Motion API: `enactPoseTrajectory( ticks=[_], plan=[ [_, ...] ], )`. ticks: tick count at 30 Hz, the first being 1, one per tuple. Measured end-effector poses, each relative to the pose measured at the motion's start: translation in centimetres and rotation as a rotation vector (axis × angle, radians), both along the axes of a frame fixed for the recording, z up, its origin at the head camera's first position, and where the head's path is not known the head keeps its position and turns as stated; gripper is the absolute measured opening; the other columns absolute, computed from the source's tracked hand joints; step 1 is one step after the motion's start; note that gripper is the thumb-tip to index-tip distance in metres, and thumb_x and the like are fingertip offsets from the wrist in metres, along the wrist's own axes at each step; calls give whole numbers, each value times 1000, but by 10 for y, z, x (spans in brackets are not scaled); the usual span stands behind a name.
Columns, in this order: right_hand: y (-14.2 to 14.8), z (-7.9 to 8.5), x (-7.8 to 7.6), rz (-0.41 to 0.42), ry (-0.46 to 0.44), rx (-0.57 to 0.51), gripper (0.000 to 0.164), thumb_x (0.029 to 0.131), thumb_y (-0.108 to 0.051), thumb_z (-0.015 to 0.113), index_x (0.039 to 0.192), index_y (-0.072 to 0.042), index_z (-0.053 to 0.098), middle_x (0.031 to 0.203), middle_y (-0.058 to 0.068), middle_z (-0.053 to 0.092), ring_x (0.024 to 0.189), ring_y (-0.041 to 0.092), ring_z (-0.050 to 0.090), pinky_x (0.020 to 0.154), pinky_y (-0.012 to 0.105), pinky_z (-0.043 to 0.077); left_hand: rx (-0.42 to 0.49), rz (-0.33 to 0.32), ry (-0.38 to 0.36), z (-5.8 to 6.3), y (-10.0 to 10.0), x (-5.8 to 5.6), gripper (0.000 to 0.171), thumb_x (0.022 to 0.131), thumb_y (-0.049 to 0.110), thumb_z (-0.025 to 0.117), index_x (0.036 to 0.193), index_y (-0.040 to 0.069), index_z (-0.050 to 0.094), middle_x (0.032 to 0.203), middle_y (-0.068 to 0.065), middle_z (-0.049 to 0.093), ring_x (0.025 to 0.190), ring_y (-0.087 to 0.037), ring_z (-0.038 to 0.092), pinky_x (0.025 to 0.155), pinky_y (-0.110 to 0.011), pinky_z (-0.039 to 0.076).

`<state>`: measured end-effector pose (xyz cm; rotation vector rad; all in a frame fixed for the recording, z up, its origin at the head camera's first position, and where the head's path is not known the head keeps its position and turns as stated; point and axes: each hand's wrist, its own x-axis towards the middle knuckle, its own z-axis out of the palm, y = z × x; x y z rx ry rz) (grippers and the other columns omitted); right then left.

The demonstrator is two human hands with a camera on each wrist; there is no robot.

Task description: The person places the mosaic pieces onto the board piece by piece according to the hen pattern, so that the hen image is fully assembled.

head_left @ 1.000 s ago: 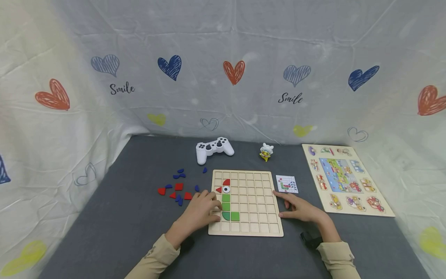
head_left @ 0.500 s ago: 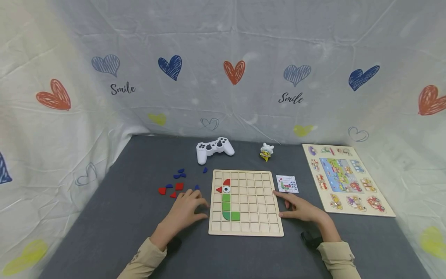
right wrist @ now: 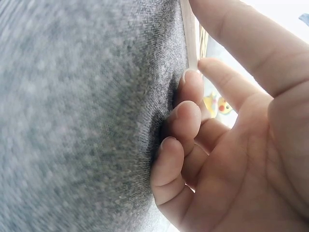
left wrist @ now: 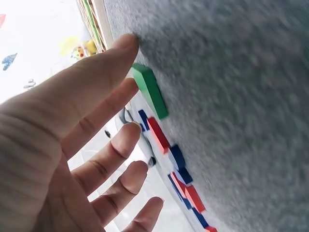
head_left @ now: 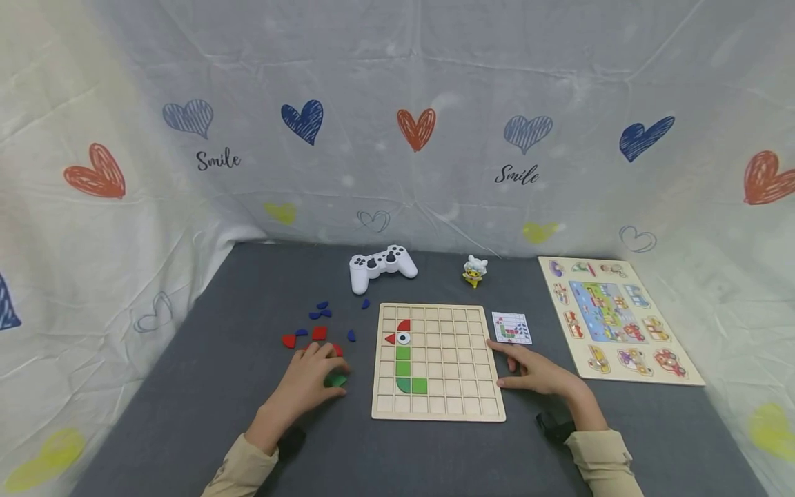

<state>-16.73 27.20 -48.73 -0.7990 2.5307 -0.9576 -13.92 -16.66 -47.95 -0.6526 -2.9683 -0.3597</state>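
Note:
My left hand (head_left: pixel 308 379) hovers left of the wooden grid board (head_left: pixel 456 407), fingers spread. A green puzzle piece (left wrist: pixel 150 89) lies on the cloth by its thumb and index fingertips, partly covered in the head view; nothing is pinched. My right hand (head_left: pixel 540 371) rests at the board's right edge. Its index fingertip and thumb touch the rim, and the other fingers bend loosely against the cloth. On the board sit a red quarter-round (head_left: pixel 404 324), a red triangle (head_left: pixel 390 338), a white eye piece (head_left: pixel 403 337), green squares (head_left: pixel 402 368) and a green quarter-round (head_left: pixel 403 385).
Loose red (head_left: pixel 319 333) and blue pieces (head_left: pixel 315 315) lie beyond my left hand. A pattern card (head_left: pixel 512 328) is right of the board. Behind stand a white game controller (head_left: pixel 381 266) and a small figurine (head_left: pixel 475 270). A picture puzzle board (head_left: pixel 611 362) lies far right.
My left hand has moved left, off the board and over to the loose pieces. A green piece now shows under its fingers. The right hand stays at the board's edge.

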Motion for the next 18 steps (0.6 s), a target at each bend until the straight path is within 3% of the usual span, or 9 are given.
enactPoseTrajectory(
  ticks=[11, 18],
  plan=[
    [-1, 1, 1, -6, -5, -9, 73, 83, -29, 69, 141, -1, 35, 83, 6, 41, 65, 11, 36, 59, 22, 35, -29, 72, -8, 1, -9, 1, 30, 62, 38, 84, 86, 27, 70, 82, 9, 46, 78, -13, 37, 71, -39, 35],
    [-1, 1, 1, -11, -13, -2, 73, 83, -29, 69, 142, -2, 34, 84, 5, 41, 65, 9, 35, 58, 22, 35, -2, 72, 11, 2, -15, 2, 27, 62, 34, 84, 82, 25, 69, 83, 8, 46, 80, -14, 39, 72, -40, 35]
  ],
)
